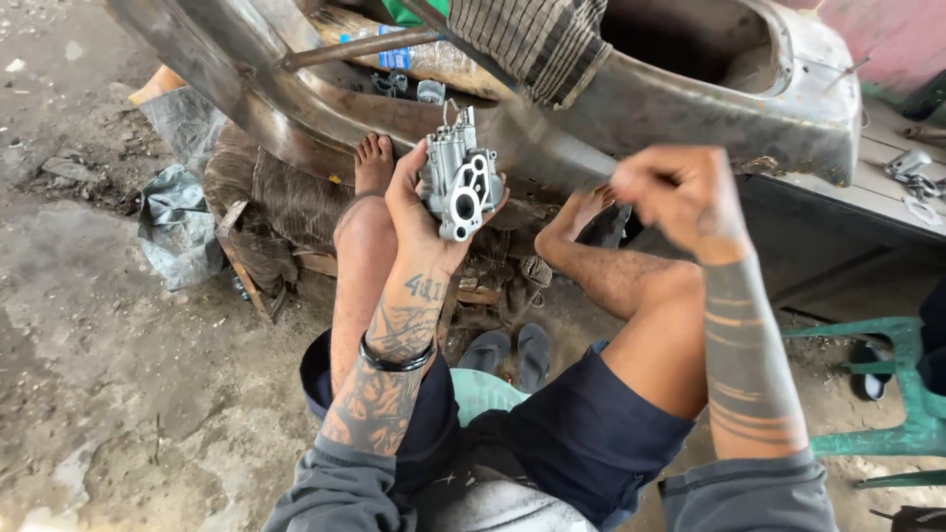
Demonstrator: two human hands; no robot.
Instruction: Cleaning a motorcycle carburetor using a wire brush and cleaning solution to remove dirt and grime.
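Note:
My left hand (414,202) is raised in front of me and grips a small silver cast-metal engine part (460,182) with round openings and a thin wire at its top. My right hand (670,192) hovers to the right of the part, apart from it, with the fingers pinched together; whether something small sits between them I cannot tell. Both forearms are tattooed, and the left wrist wears a black band. I am seated with bare legs and feet stretched toward a large worn metal body panel (690,118).
A striped cloth (537,44) lies over the panel. A crumpled grey sheet (177,222) and worn wooden pieces (276,256) lie at the left on a dirty concrete floor. Sandals (507,355) rest between my legs. A green plastic chair (902,394) stands at the right.

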